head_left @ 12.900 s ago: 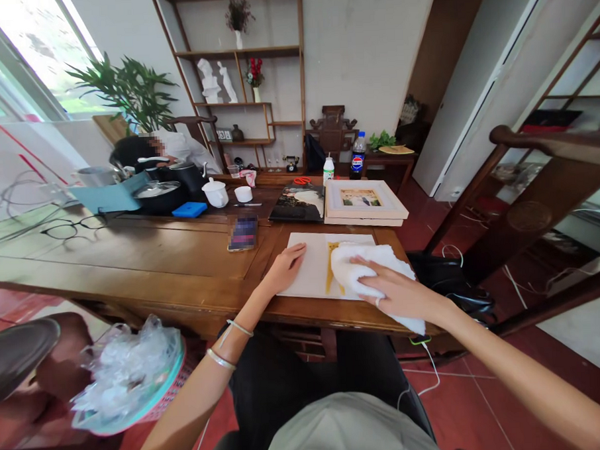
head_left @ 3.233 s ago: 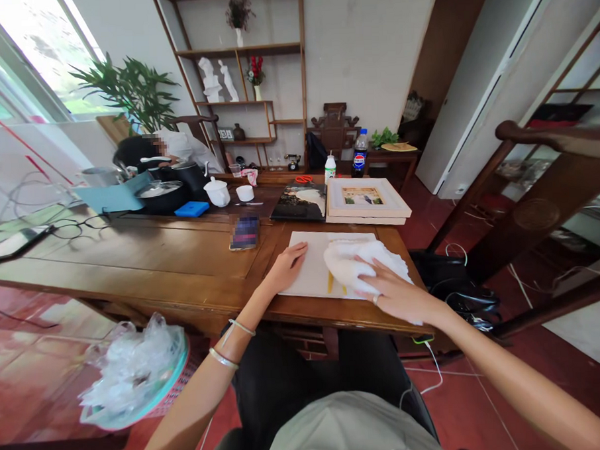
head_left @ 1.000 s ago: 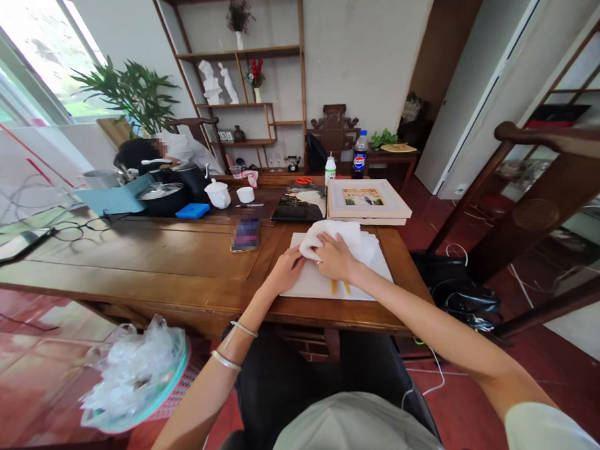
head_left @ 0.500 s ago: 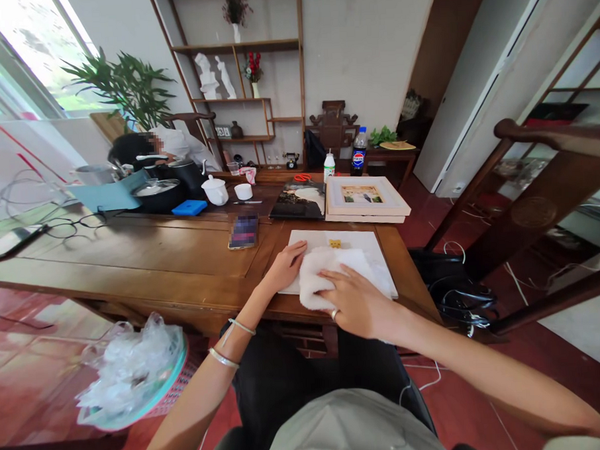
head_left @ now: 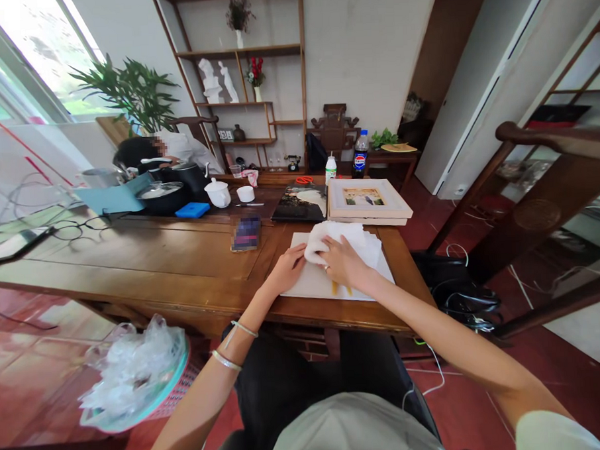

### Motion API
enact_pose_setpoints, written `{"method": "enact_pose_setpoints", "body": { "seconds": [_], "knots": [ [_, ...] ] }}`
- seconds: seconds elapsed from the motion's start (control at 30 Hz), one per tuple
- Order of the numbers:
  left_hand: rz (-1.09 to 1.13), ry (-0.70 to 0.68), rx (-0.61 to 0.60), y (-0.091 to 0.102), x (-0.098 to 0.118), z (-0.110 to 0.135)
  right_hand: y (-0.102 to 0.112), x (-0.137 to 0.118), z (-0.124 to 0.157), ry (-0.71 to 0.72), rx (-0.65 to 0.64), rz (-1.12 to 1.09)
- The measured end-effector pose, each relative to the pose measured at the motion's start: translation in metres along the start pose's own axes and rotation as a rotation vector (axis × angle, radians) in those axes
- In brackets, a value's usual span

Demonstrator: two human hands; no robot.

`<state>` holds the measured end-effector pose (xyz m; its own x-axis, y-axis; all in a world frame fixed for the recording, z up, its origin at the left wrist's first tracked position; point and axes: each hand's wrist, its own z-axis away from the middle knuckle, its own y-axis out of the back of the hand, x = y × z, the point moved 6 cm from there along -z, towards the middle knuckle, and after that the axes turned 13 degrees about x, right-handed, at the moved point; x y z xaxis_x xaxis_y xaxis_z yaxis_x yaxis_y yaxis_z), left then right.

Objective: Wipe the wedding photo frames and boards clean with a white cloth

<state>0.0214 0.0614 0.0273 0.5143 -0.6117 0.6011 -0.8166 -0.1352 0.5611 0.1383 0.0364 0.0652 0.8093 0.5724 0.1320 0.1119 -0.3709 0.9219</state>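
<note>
A white board (head_left: 302, 284) lies on the wooden table before me, with a small yellow figure or print (head_left: 341, 289) partly showing below my right wrist. My right hand (head_left: 344, 259) presses a fluffy white cloth (head_left: 353, 232) onto the far part of the board, its fingers curled over the bunched left side. On the board's left edge rests my left hand (head_left: 288, 268), fingers stretched out flat, their tips close to the cloth. Whether the left fingertips touch the cloth I cannot tell.
Behind the board are a framed picture (head_left: 363, 197), a black-and-white panel (head_left: 300, 204) and red scissors (head_left: 304, 180). A phone (head_left: 245, 234) lies to the left. A basket of plastic bags (head_left: 137, 378) stands on the floor; a dark chair (head_left: 532, 208) is at the right.
My right hand has slid the cloth away from me, toward the board's far edge, uncovering the near part. My left hand stays on the board's left side.
</note>
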Motion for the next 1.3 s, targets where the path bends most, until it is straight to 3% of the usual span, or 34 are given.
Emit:
{"method": "enact_pose_setpoints", "body": {
  "seconds": [0.2,0.33,0.47,0.73,0.83,1.0,1.13,1.3],
  "knots": [
    [-0.021,0.03,0.024,-0.003,-0.008,0.001,0.025,-0.049,0.048,0.047,-0.029,0.003],
    [-0.058,0.046,0.032,-0.003,-0.009,0.002,0.044,-0.061,0.065,0.083,-0.06,-0.116],
    [-0.048,0.045,0.021,-0.002,-0.007,0.001,0.046,-0.036,0.051,0.019,-0.003,-0.19],
    [-0.065,0.048,0.018,-0.002,-0.006,0.001,0.01,0.034,-0.018,-0.22,-0.038,-0.25],
    [-0.069,0.056,0.023,0.0,-0.005,0.001,-0.001,0.038,-0.048,-0.216,-0.043,-0.286],
    [-0.062,0.035,0.018,0.0,-0.002,0.0,-0.011,0.022,-0.083,-0.166,-0.065,-0.346],
    [-0.06,0.035,0.021,0.001,-0.003,0.0,-0.009,0.019,-0.08,-0.138,-0.054,-0.389],
    [-0.069,0.062,0.013,0.0,-0.007,0.001,-0.002,0.054,-0.043,-0.173,-0.033,-0.392]
  ]
}}
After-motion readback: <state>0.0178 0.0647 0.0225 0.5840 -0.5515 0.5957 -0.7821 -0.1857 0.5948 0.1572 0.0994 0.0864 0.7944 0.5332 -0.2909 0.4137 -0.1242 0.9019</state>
